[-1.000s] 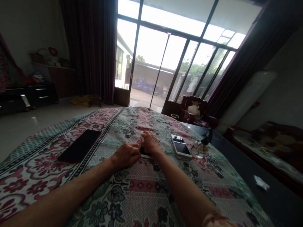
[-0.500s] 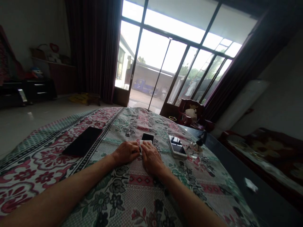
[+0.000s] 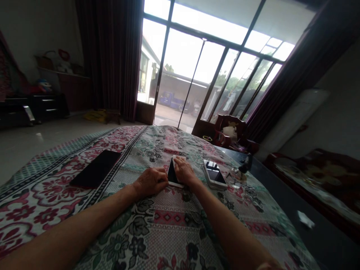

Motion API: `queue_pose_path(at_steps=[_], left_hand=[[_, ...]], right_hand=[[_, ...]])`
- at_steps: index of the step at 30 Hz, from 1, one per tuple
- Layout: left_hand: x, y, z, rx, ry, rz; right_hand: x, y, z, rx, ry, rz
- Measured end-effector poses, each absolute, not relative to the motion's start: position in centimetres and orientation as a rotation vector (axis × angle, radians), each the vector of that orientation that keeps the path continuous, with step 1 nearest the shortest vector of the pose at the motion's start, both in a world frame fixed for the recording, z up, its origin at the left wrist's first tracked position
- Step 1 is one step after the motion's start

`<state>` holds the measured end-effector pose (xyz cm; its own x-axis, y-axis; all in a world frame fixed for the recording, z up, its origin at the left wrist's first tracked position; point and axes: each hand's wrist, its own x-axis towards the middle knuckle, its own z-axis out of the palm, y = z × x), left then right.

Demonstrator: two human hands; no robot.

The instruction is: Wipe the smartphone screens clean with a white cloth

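Observation:
A white-framed smartphone point(image 3: 172, 174) with a dark screen lies flat on the patterned cloth between my hands. Curled at its lower left edge, my left hand point(image 3: 153, 180) grips the phone's side, the fingers closed together. My right hand point(image 3: 184, 170) lies over the phone's upper right part, its fingers pressed down on the screen. A little white, apparently a folded tissue point(image 3: 176, 159), shows at those fingertips; most of it is hidden under the hand. To the right of my right hand lies another white smartphone point(image 3: 215, 173), seemingly stacked on something pale.
A large black tablet point(image 3: 97, 168) lies left on the floral tablecloth point(image 3: 174, 232). Beyond the right-hand phone stands a small dark object point(image 3: 245, 164) beside something clear. Crumpled white paper point(image 3: 305, 219) rests on the dark surface at right. A wooden chair point(image 3: 230, 129) stands near the glass doors.
My right hand has slid from the phone's lower part up to its upper right, taking the white tissue along and uncovering the lower screen. My left hand stays at the left edge.

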<state>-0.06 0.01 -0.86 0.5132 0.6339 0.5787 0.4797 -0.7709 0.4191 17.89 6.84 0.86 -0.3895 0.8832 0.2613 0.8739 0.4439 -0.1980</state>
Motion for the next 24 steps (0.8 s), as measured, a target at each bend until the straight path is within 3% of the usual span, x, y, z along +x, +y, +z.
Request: queue_pose_path(at_steps=[6, 18, 24], left_hand=[[0.0, 0.1, -1.1, 2.561, 0.954, 1.118], [0.0, 0.3, -1.5, 2.615, 0.952, 1.123], [0.1, 0.5, -1.6, 2.597, 0.906, 1.154]], right_hand=[[17.8, 8.2, 0.2, -1.526, -2.344, 0.028], [19.8, -1.3, -0.3, -1.284, -2.463, 0.154], [20.2, -1.8, -1.0, -1.124, -2.42, 0.197]])
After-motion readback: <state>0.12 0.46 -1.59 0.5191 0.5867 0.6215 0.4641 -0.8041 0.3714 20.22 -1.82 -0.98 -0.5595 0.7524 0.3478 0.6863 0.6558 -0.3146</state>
